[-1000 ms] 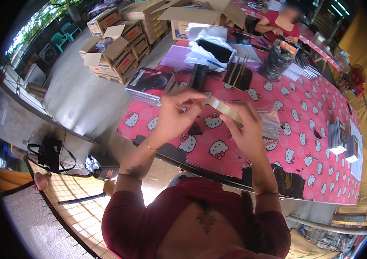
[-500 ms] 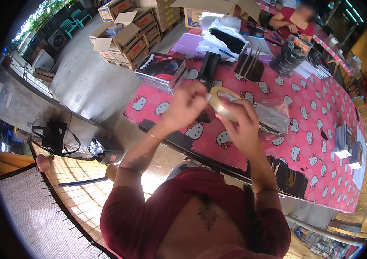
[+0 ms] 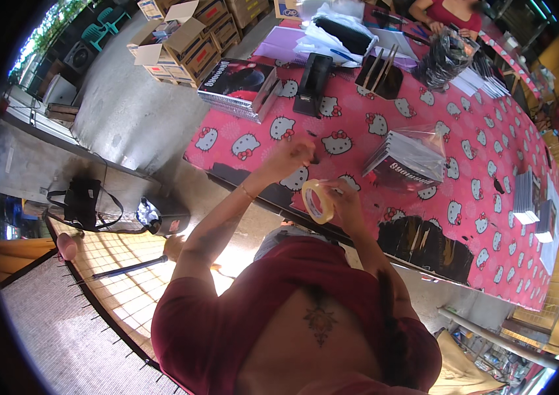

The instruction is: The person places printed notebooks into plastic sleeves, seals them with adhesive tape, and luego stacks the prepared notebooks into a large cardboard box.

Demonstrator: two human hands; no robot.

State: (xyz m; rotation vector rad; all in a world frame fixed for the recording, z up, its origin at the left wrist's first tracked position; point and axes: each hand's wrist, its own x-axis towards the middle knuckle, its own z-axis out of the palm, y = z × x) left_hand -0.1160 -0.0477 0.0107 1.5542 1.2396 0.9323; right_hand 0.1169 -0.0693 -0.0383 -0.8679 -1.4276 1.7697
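My right hand (image 3: 346, 199) grips a roll of clear, yellowish tape (image 3: 326, 207) by its rim, over the near edge of the table (image 3: 358, 237). Just left of it and a little farther off, my left hand (image 3: 292, 159) is closed, fingertips pressed together; anything between them is too small to make out. No strip of tape shows between the hands. Beyond them stands a black tape dispenser (image 3: 313, 85). To its left rises a stack of dark-covered books (image 3: 240, 89) in clear wrap. Right of my hands lies a bundle of books (image 3: 407, 161) in clear plastic.
A dark tray with thin sticks (image 3: 382, 78), white plastic wrapping (image 3: 332, 36) and a black plastic bag (image 3: 447, 62) lie farther back. More booklets (image 3: 526, 197) stand at the right. Cardboard boxes (image 3: 184, 49) are stacked on the floor; another person (image 3: 454, 16) sits across the table.
Both hands have come apart and moved lower, nearer to me. The tape roll has turned and come down with my right hand. The view has shifted, showing the dispenser and wrapped books more fully.
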